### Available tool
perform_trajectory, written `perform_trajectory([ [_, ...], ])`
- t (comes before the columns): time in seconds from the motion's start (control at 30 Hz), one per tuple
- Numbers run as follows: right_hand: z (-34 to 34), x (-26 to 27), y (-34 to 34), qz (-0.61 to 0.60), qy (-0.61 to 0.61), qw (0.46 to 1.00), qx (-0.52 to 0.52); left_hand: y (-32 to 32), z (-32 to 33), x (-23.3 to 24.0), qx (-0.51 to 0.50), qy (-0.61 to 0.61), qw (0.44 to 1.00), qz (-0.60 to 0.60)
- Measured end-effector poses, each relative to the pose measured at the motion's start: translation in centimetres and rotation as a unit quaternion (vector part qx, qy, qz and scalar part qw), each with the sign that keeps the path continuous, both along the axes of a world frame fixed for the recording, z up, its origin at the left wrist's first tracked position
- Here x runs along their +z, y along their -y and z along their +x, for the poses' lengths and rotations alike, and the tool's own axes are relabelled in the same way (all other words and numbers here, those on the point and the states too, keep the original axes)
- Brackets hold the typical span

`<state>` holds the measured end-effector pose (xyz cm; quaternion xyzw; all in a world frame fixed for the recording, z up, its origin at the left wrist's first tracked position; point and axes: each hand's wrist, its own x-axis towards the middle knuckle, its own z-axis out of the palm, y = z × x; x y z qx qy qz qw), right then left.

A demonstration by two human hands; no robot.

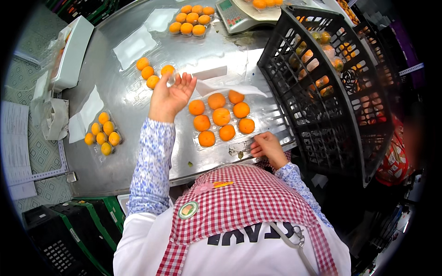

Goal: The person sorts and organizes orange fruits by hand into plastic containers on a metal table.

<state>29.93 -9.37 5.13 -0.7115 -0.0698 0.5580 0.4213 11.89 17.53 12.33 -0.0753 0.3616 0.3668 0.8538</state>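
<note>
My left hand (172,96) is palm up with its fingers apart, close to a round orange fruit (167,70). Something clear shows by its thumb, too indistinct to name. More loose fruits (147,72) rest just beyond it on a clear plastic tray (138,98). In front of me is a clear moulded tray (221,141) with several orange fruits (221,116) in rows. A white sheet (234,89) lies along its far side. My right hand (269,148) has curled fingers near that tray's right front corner; whether they pinch anything is not visible.
Smaller fruits (101,138) sit in a clear tray at left. A filled tray (192,19) and a scale (238,17) stand at the back of the metal table (148,162). A tilted black plastic crate (310,93) borders the right. Stacked crates (76,227) stand below left.
</note>
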Motion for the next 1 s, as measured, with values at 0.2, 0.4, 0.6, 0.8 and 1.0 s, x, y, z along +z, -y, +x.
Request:
perform_trajectory([
  [0.2,2.9,3.0,-4.4,0.117,0.093,0.975,0.161,-6.2,2.4,-1.6,0.016,-0.017,0.999,0.028],
  [0.4,8.0,0.9,-12.4,0.218,0.239,0.94,0.111,-6.5,1.0,-3.2,-0.055,-0.146,0.965,0.211],
  [0.6,9.5,-2.4,-17.6,0.167,0.494,0.845,0.118,-1.1,-4.4,-7.0,-0.161,-0.415,0.827,0.342],
  [0.8,8.5,-1.9,-20.6,0.069,0.535,0.808,0.235,1.3,-3.9,-10.9,-0.246,-0.448,0.805,0.302],
  [1.0,7.5,-3.2,-21.7,0.08,0.508,0.832,0.207,0.4,-0.2,-12.2,-0.247,-0.417,0.802,0.349],
])
